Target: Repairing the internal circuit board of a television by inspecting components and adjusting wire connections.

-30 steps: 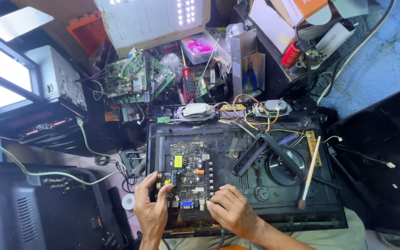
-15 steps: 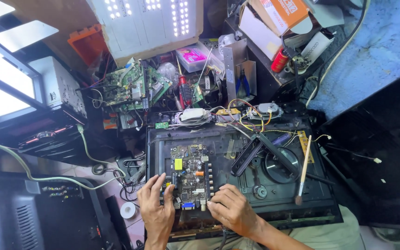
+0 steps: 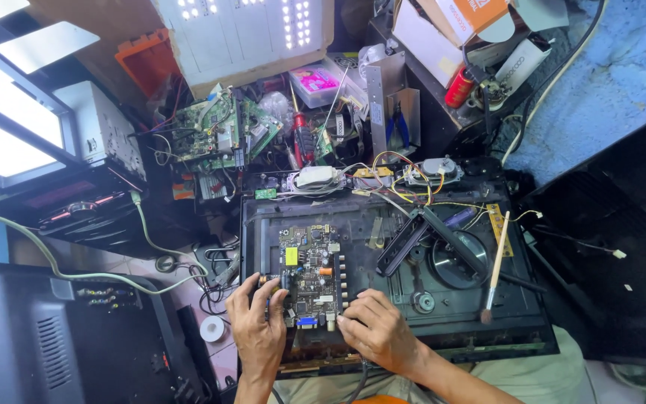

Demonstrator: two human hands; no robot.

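Both my left hand [image 3: 257, 329] and right hand [image 3: 374, 333] pinch the small circuit board [image 3: 311, 275] at the chassis [image 3: 383, 217] near edge; a slip could flex it or snag wires.

A cardboard box [image 3: 463, 16] with an orange and white face is sitting at the top edge, right of centre. Just below and right of it, a white box [image 3: 519, 63] is lying tilted beside a red can [image 3: 459, 87]. A small clear box [image 3: 315, 81] with a pink label is resting near the top centre, under a pale panel [image 3: 244, 34] dotted with lit points. A dark screen [image 3: 622, 247] is leaning along the right side, and another dark screen [image 3: 46, 344] is filling the lower left corner. A yellow label [image 3: 291, 256] is showing on the green board [image 3: 310, 277] near the hands.
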